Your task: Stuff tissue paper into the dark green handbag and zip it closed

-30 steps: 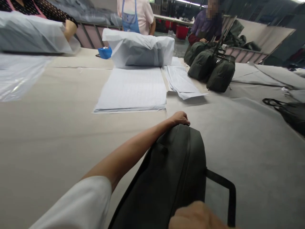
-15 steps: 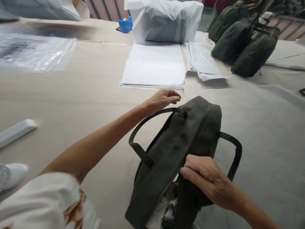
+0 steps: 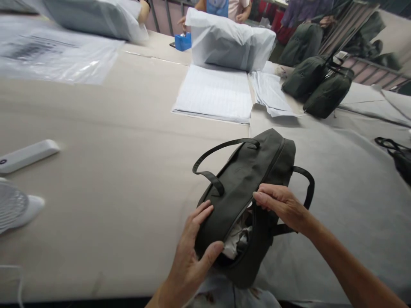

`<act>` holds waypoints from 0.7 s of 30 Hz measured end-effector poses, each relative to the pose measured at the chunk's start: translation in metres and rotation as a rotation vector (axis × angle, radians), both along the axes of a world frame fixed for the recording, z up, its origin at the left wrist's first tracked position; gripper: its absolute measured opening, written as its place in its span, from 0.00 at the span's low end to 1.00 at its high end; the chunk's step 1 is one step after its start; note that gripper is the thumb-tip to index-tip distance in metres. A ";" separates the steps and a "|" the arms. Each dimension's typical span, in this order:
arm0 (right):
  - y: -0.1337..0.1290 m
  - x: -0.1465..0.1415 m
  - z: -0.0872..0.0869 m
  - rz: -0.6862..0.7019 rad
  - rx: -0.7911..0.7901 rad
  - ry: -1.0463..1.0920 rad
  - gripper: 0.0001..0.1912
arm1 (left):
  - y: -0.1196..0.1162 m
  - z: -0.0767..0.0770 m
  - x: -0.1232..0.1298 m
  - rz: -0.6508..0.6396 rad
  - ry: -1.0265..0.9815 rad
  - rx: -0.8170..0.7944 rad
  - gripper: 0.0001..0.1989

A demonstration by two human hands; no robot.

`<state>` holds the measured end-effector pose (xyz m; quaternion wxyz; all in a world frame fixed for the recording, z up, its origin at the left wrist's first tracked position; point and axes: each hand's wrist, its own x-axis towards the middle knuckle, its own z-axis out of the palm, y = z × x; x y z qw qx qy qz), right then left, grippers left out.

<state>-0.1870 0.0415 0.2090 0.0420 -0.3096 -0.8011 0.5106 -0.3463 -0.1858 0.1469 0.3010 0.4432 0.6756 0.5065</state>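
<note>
A dark green bag with two handles lies at the table's front edge, its zip partly open. White crumpled stuffing shows in the opening. My left hand rests against the bag's near left side, fingers spread and thumb by the opening. At the zip line, around the middle of the bag, the fingers of my right hand are pinched together; what they grip is too small to make out, and the zip puller is hidden.
Paper stacks lie beyond the bag, with a plastic-wrapped bag behind. More green bags stand back right. A white fan is at left. People are across the table.
My left hand has come back from beyond the far handle to the bag's near left side. The bag's near end sits farther from the bottom of the view, and more of the opening shows.
</note>
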 end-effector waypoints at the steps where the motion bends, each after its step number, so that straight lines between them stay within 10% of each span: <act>1: -0.003 0.000 0.001 0.003 0.041 0.004 0.22 | 0.002 -0.003 0.005 0.020 -0.006 -0.004 0.27; 7: -0.026 0.006 0.006 0.011 0.391 0.060 0.22 | 0.014 -0.004 0.010 -0.001 0.010 0.032 0.28; 21: -0.026 -0.004 -0.021 -0.161 0.386 -0.034 0.23 | 0.010 -0.009 0.008 -0.065 0.099 0.038 0.46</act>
